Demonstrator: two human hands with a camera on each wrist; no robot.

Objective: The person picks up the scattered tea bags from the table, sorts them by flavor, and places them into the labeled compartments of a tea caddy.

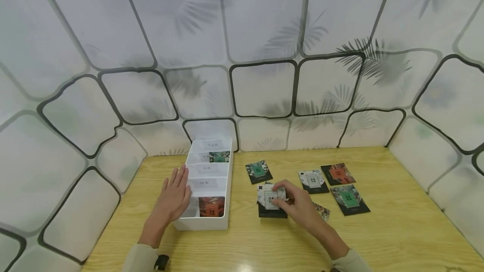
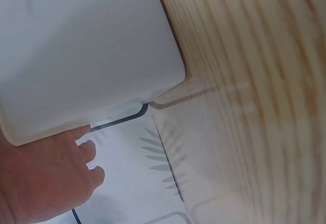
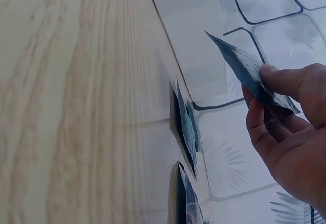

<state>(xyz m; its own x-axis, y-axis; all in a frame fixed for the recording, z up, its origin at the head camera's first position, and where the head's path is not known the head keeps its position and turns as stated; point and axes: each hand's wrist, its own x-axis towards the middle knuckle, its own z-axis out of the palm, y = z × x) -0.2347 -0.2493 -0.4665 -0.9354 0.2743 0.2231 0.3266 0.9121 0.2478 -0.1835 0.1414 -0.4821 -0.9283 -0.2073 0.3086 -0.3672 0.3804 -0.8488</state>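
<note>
My right hand (image 1: 300, 207) pinches a small flat sachet (image 1: 270, 196) with a pale floral print and a light label, thumb on top and fingers beneath. In the right wrist view this sachet (image 3: 247, 74) is tilted, up off the wooden table. Below it in the head view shows the dark lower part of another sachet (image 1: 273, 213). My left hand (image 1: 172, 196) lies with straight fingers along the left side of a white divided box (image 1: 202, 223). Inside the box stand a red sachet (image 1: 211, 207) in the front compartment and a green one (image 1: 219, 157) farther back.
Right of the box lies a green-labelled sachet (image 1: 259, 171). Farther right are a white-labelled one (image 1: 313, 181), a red one (image 1: 338, 173) and another green one (image 1: 350, 200). My right wrist partly covers a patterned sachet (image 1: 322, 211). A patterned wall covering (image 1: 262, 89) rises behind the table (image 1: 393, 221).
</note>
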